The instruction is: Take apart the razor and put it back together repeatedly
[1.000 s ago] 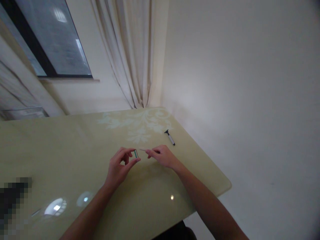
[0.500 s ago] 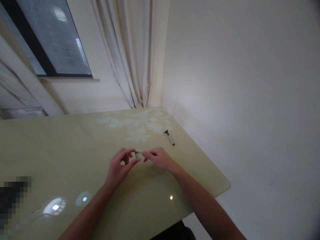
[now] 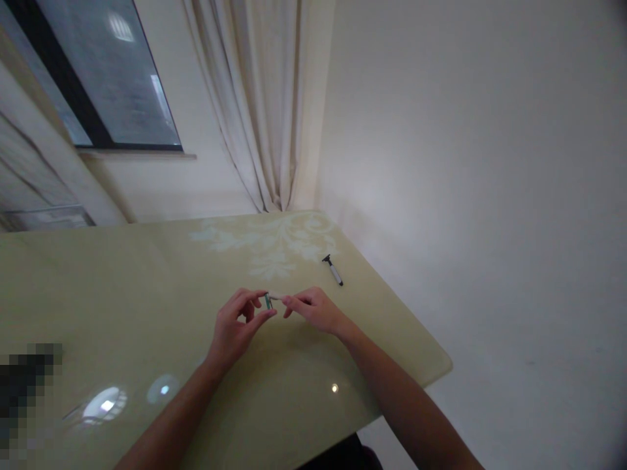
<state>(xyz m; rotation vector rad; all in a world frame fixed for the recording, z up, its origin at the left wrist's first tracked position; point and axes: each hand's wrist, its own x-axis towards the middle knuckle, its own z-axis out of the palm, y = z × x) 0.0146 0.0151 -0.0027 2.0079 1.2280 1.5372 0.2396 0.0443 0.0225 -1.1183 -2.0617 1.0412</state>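
Over the table, my left hand [image 3: 238, 323] pinches a small narrow greenish piece [image 3: 268, 301] upright between thumb and index finger. It could be a razor cartridge, but it is too small to be sure. From the other side, my right hand [image 3: 313, 309] grips a thin pale stick [image 3: 277, 296] between thumb and fingers; its tip meets the upper part of the greenish piece. Most of the stick is hidden in my fingers. A razor [image 3: 334, 270] with a black head and grey handle lies on the tabletop beyond my right hand.
The glossy pale-green table [image 3: 147, 281] has a white leaf pattern near its far corner. A blurred-out dark shape [image 3: 24, 385] is at the left edge. Curtains [image 3: 264, 117] and a window [image 3: 112, 78] are behind; a white wall [image 3: 465, 196] borders the right side.
The right hand has shifted slightly to the right, so more of the pale stick shows between the hands. The left hand keeps its pinch; the razor has not moved.
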